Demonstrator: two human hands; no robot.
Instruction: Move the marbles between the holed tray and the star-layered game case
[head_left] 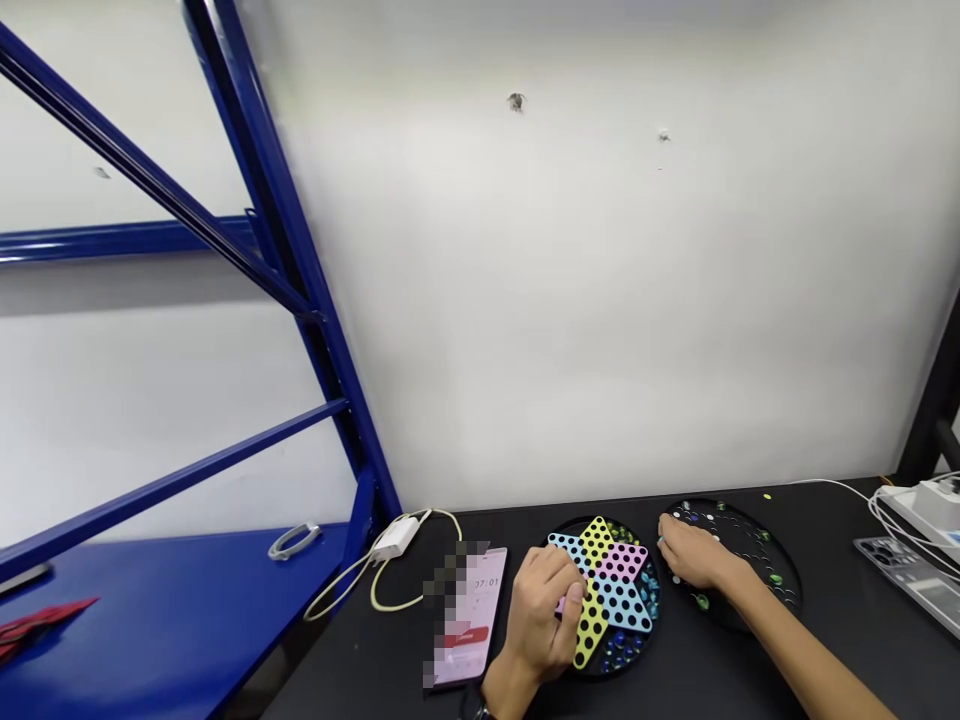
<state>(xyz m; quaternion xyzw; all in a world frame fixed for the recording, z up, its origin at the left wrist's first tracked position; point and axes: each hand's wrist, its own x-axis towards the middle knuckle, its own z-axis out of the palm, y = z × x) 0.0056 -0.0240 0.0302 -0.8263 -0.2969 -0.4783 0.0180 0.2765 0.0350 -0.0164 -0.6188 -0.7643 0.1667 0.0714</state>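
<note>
On the black counter (705, 685), near its back edge, lie two round boards: one star-patterned board (619, 600) partly under my curled left hand (544, 610), one dark board (750, 550) with my bent right hand (690, 555) over its left rim. I cannot tell whether either hand grips anything.
</note>
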